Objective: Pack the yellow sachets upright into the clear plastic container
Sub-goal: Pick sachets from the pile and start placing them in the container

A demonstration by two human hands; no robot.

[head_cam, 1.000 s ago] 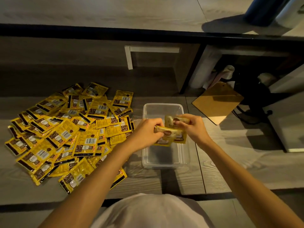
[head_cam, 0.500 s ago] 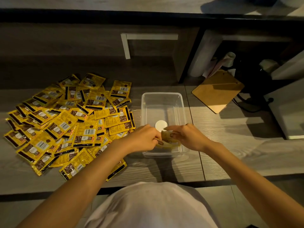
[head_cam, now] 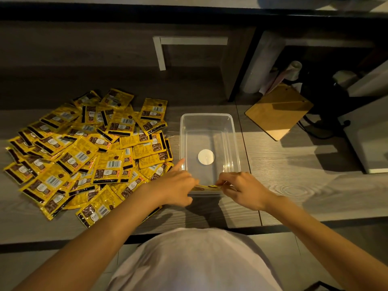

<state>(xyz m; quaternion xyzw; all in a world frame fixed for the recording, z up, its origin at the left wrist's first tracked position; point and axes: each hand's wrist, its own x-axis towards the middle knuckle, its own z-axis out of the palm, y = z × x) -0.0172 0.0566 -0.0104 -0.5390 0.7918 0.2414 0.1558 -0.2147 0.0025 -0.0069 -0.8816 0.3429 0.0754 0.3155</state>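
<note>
Sprawling over the left half of the grey wood-grain tabletop [head_cam: 294, 185], the loose heap of yellow foil sachets [head_cam: 88, 152] lies flat and overlapping. Its right edge is just beside the left wall of the clear rectangular plastic container [head_cam: 206, 115]. That closeness looks like the first risk. A forearm sweeping back for more could drag packets off the near table edge, where a few lie close under the left arm.

The container looks light and is nearly bare inside, so a sideways push on a wall would probably slide it rather than meet resistance.

The left hand [head_cam: 178, 185] sits at the container's near-left corner. Its index finger is stretched out along the wall and its other fingers are curled on the left end of the thin bunch of yellow sachets [head_cam: 207, 187]. The right hand [head_cam: 243, 190] pinches the bunch's right end between thumb and fingertips.

The bunch stands on edge, apparently just inside the container against its near wall. With nothing bracing it on the far side, I judge it would flop flat onto the base once both hands let go. It could also bow in the middle if the ends are squeezed inward. I cannot tell how many sachets it holds.

The small round white sticker [head_cam: 206, 157] on the base lies apart from the bunch and poses no trouble.
</note>
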